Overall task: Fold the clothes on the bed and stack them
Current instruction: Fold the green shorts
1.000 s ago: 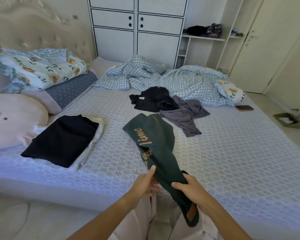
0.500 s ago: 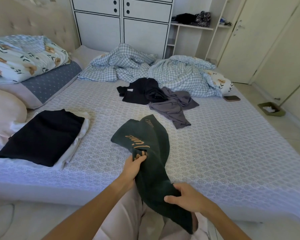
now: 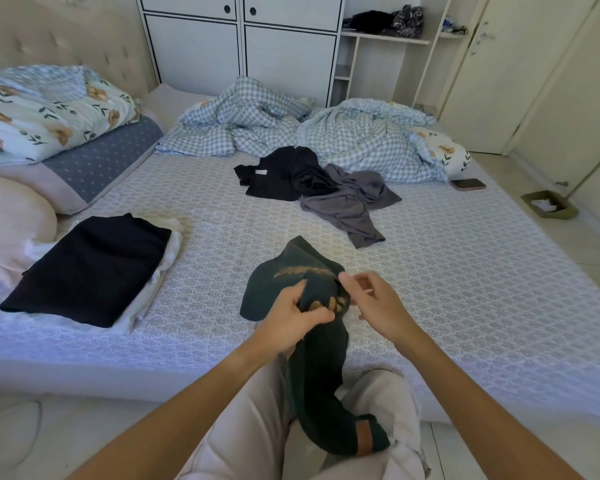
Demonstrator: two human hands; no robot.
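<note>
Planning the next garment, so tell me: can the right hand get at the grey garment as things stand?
Probably yes. The right hand is open and holds nothing, and bare sheet lies between it and the grey garment. It would need a forward lean, since the garment lies farther up the bed.

Dark green garment (image 3: 312, 341) with orange lettering: bunched, gripped mid-length, far end on bed (image 3: 465, 271), near end hanging off edge. Folded black piece (image 3: 90, 268) atop white one (image 3: 167, 265): flat stack, well left of grip. Black garment (image 3: 281, 173) and grey garment (image 3: 350, 202): crumpled, touching, beyond grip.
</note>
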